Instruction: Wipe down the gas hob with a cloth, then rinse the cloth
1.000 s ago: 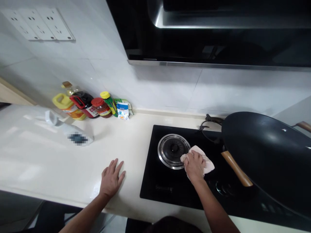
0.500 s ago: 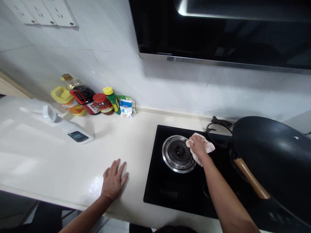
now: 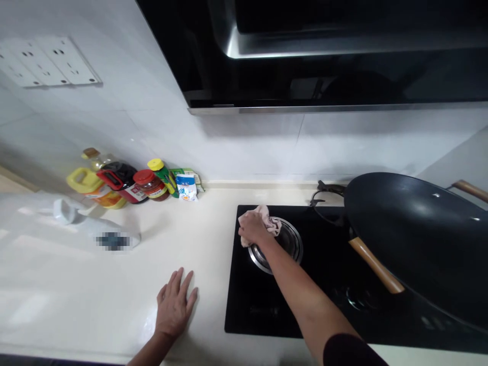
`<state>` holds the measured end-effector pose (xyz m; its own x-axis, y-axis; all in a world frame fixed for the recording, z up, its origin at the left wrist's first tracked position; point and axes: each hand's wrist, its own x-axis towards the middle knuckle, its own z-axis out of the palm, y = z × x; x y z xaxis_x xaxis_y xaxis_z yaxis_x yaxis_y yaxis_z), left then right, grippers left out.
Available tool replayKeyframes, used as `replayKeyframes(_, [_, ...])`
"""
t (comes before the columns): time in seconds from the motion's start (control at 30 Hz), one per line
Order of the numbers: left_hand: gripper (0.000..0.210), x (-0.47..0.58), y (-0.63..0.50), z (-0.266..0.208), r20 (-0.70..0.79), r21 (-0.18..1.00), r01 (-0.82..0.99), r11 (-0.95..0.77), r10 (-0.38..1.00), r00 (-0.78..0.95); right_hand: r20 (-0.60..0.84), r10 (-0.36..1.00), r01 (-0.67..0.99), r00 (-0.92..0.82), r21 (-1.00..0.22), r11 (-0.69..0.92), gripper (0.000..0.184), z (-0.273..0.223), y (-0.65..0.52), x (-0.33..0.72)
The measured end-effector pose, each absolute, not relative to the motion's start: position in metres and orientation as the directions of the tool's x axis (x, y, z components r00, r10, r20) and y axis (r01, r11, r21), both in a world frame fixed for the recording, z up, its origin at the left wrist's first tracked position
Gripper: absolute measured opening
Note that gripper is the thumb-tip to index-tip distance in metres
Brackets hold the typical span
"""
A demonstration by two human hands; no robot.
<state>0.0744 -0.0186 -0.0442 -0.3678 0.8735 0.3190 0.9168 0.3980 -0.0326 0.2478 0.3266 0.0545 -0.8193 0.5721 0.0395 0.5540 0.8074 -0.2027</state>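
Observation:
My right hand (image 3: 253, 227) is closed on a pale pink cloth (image 3: 263, 212), pressed on the upper left of the round burner (image 3: 298, 243). That burner has a shiny metal ring and a dark centre, partly hidden by my hand and forearm. It is set in a black glass cooktop (image 3: 247, 290). My left hand (image 3: 174, 303) lies flat with its fingers spread on the white countertop (image 3: 206, 229), left of the cooktop, and holds nothing.
A large black wok (image 3: 412, 218) with wooden handles sits over the cooktop's right side, beside a black pan support (image 3: 328, 189). On the left lie a white spray bottle (image 3: 87, 226) and several condiment containers (image 3: 152, 185) along the wall. A black range hood (image 3: 267, 86) hangs above.
My right hand has moved left with the cloth, from the burner's right edge to its upper left. My left hand stays flat on the countertop. The camera view has shifted.

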Motion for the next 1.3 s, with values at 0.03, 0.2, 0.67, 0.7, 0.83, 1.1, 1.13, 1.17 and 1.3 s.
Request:
replayKeyframes(0.03, [0.050,0.074,-0.018,-0.044,0.310,-0.028,0.916,0.399,0.875,-0.372,0.059,0.536,0.514,-0.842,-0.212,0.831,0.025,0.052,0.313,0.248])
replayKeyframes(0.2, [0.051,0.075,-0.017,-0.041,0.291,-0.026,0.914,0.405,0.877,-0.381,0.150,0.429,0.381,-0.891,-0.268,0.885,0.015,0.034,0.246,0.279])
replayKeyframes(0.67, [0.052,0.078,-0.016,-0.037,0.264,0.005,0.909,0.416,0.876,-0.403,0.441,0.779,0.663,-0.446,-0.422,0.619,0.040,-0.010,0.235,0.449])
replayKeyframes(0.7, [0.051,0.079,-0.015,-0.037,0.269,0.003,0.909,0.417,0.875,-0.403,0.419,0.838,0.715,-0.349,-0.459,0.527,0.042,-0.009,0.246,0.451])
replayKeyframes(0.83, [0.051,0.079,-0.015,-0.037,0.274,-0.008,0.906,0.423,0.873,-0.404,0.265,0.958,0.849,-0.107,-0.477,0.226,0.041,-0.002,0.272,0.457])
replayKeyframes(1.1, [0.053,0.079,-0.015,-0.037,0.280,0.020,0.912,0.410,0.873,-0.398,0.134,0.979,0.970,-0.155,-0.169,0.177,0.057,-0.015,0.222,0.463])
replayKeyframes(1.13, [0.054,0.079,-0.015,-0.038,0.281,0.021,0.912,0.409,0.873,-0.398,0.127,0.979,0.971,-0.157,-0.160,0.176,0.057,-0.017,0.219,0.461])
replayKeyframes(1.17, [0.054,0.078,-0.015,-0.038,0.283,0.021,0.913,0.408,0.873,-0.397,0.124,0.981,0.973,-0.148,-0.158,0.167,0.057,-0.019,0.219,0.458])
replayKeyframes(1.3, [0.053,0.077,-0.016,-0.040,0.290,0.014,0.915,0.404,0.874,-0.390,0.147,0.988,0.979,-0.045,-0.189,0.073,0.051,-0.019,0.246,0.446])
